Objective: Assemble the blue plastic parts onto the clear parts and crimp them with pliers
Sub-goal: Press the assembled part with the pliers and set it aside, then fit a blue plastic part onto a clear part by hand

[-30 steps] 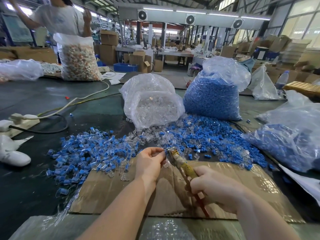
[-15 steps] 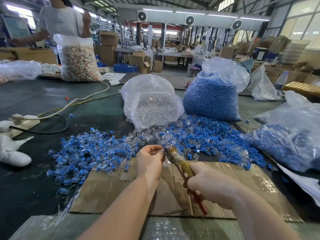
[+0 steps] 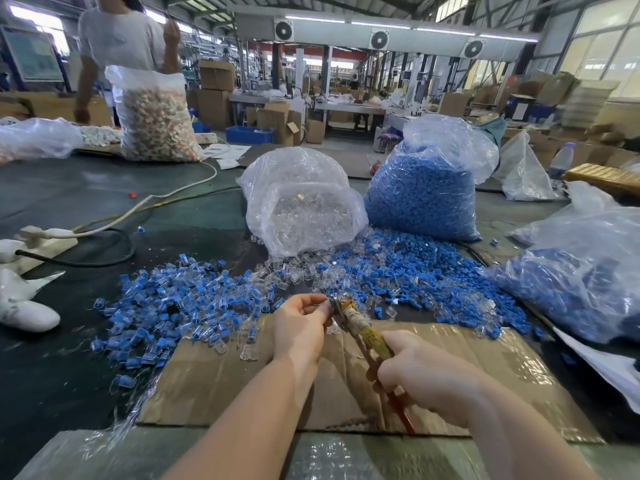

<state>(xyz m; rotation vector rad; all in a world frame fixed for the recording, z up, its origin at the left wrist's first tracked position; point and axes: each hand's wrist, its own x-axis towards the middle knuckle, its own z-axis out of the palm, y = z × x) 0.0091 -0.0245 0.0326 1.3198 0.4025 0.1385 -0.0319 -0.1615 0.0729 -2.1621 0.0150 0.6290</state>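
My right hand [image 3: 420, 374] grips the handles of worn pliers [image 3: 360, 325], whose jaws point up and left. My left hand [image 3: 300, 327] holds its curled fingertips right at those jaws; the small part between them is hidden by my fingers. A heap of assembled blue-and-clear parts [image 3: 173, 306] lies to the left. Loose blue parts [image 3: 426, 271] mixed with clear parts [image 3: 294, 271] spread behind my hands. A flat cardboard sheet [image 3: 214, 382] lies under both wrists.
A bag of clear parts [image 3: 304, 206] and a bag of blue parts [image 3: 422, 192] stand behind the piles. Another blue-filled bag [image 3: 581, 271] lies at right. A power strip with cables [image 3: 45, 237] sits at left. A person [image 3: 121, 43] stands by a bag [image 3: 156, 123] far left.
Both hands and the pliers have shifted slightly away from me toward the pile. The person at the far left lowered an arm to the table.
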